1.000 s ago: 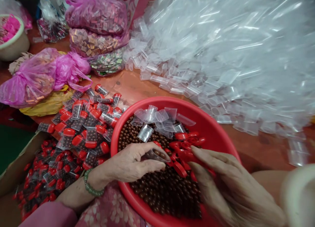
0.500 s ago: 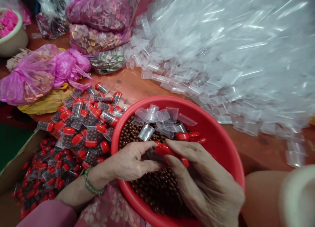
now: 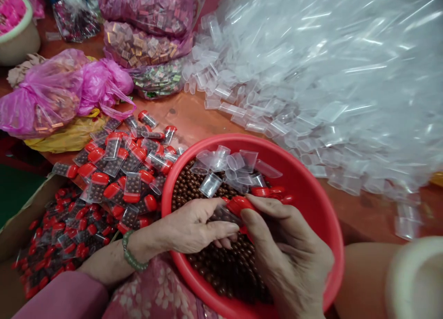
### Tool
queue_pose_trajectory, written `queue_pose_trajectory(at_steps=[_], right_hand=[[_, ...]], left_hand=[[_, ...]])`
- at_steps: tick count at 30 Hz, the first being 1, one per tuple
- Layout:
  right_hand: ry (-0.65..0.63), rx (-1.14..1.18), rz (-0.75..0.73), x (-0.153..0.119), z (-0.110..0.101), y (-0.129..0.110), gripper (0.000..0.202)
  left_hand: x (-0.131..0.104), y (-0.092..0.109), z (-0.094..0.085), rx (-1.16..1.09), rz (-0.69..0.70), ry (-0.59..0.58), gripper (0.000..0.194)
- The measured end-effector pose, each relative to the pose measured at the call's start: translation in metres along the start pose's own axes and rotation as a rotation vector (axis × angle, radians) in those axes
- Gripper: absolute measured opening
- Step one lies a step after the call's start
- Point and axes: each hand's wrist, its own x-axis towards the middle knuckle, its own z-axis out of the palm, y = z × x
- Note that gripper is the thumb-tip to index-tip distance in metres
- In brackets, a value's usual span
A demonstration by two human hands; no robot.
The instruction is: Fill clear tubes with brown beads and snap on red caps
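Over a red plastic basin [image 3: 313, 190], my left hand [image 3: 192, 224] is closed around a small clear plastic tube [image 3: 224, 215] with dark brown balls inside. My right hand [image 3: 294, 245] pinches a red cap [image 3: 238, 203] against the tube's right end. Whether the cap is fully seated is hidden by the fingers. Below both hands, glossy brown balls [image 3: 231, 273] cover the basin's bottom. Several clear tubes [image 3: 219, 158] lie on the balls at the far side, with loose red caps [image 3: 272, 191] beside them.
Capped tubes [image 3: 133, 185] lie piled left of the basin, more in a box [image 3: 31, 208] below. A large heap of clear tubes [image 3: 311, 79] covers the table's back right. Pink bags [image 3: 145, 14] stand at back left. A pale round container [image 3: 411, 273] is at right.
My right fingers have drawn in closer around the red cap, which now sits against the tube's end. The view has shifted slightly.
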Motion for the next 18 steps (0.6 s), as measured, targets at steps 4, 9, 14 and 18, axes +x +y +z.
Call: queue_pose_trajectory(at_steps=[4,9,14,18], right_hand=[[0.074,0.068,0.039,-0.003,0.003,-0.005,0.015],[0.048,0.048,-0.073,-0.001,0.01,-0.01,0.02],[0.043,0.048,-0.106,0.0,0.012,-0.013,0.025],[0.017,0.058,-0.023,0.002,0.011,-0.013,0.019]], left_hand=[[0.002,0.002,-0.001,-0.011,0.01,0.024,0.002],[0.003,0.0,-0.003,-0.05,0.005,-0.008,0.009],[0.004,-0.002,-0.004,-0.05,0.0,-0.013,0.015],[0.004,-0.001,-0.004,0.042,0.029,0.003,0.015]])
